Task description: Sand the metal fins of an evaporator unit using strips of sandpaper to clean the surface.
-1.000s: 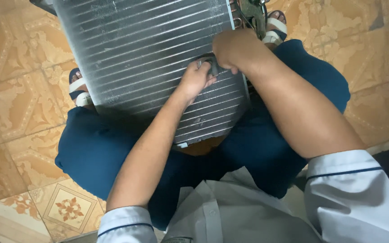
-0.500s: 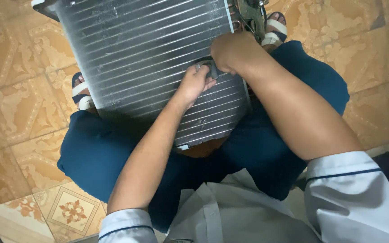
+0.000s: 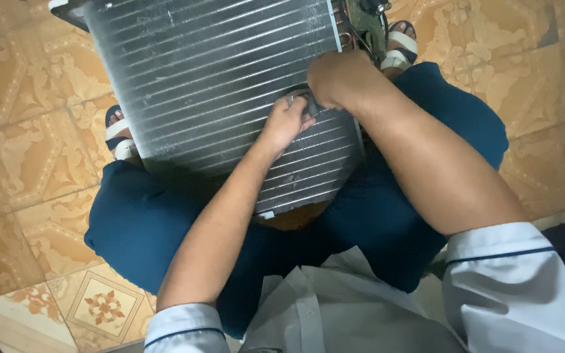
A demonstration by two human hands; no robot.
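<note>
Two hands meet on a finned metal coil propped across the lap.

The finned coil [image 3: 217,85] fills the frame from 10 to 1 o'clock, its lower edge resting on the blue trousers [image 3: 138,222]. The left hand [image 3: 286,121], fingers curled, presses the fins at centre; just toward 1 o'clock, the right hand [image 3: 338,78] is clenched around a small dark tool [image 3: 310,104], barely visible.
</note>
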